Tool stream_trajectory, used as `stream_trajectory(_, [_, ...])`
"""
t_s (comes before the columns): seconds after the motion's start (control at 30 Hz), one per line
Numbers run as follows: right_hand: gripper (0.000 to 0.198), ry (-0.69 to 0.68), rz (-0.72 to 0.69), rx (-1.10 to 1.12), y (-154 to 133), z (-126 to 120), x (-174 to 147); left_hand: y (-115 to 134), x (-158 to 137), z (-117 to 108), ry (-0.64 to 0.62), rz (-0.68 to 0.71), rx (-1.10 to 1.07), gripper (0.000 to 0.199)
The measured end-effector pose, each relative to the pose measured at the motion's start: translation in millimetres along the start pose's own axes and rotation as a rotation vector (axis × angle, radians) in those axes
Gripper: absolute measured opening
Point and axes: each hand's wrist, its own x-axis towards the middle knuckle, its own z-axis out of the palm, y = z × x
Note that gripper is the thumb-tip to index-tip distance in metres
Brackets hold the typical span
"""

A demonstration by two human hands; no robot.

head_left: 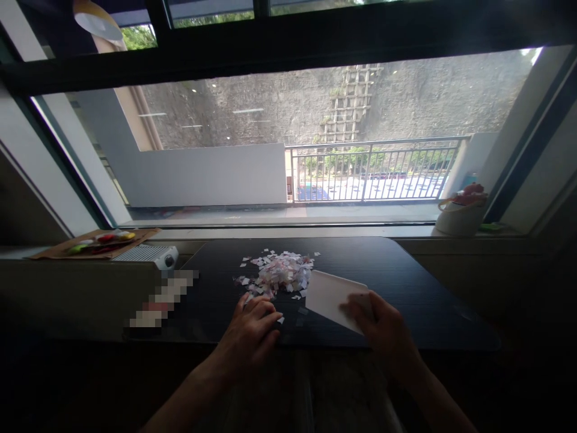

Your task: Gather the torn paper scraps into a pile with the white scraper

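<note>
A loose heap of small paper scraps (pixel 285 270), mostly white with some pinkish ones, lies on the dark tabletop (pixel 369 258). My left hand (pixel 252 322) rests at the heap's near-left edge, palm down, its fingers slightly bent and its thumb apart. A small white scrap shows by its fingertips; whether anything lies beneath the fingers is hidden. In my right hand (pixel 383 319) is a flat white piece of stiff paper (pixel 336 297), gripped at its right end between thumb and fingers. Its left edge is tilted close to the heap's right side.
The table stands against a wide window. A blurred-out strip (pixel 164 300) lies on its left end. Beyond that are a white appliance with a knob (pixel 164 257) and a brown board (pixel 94 245) bearing colourful items. A white bucket (pixel 462 213) stands on the right sill.
</note>
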Motion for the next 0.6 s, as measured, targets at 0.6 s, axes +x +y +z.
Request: stream_trajectory(0.6, [0.035, 0.065, 0.117, -0.004, 4.7, 6.1, -29.4, -64.6, -5.4, 11.4, 0.456, -0.438, -0.119, 0.028])
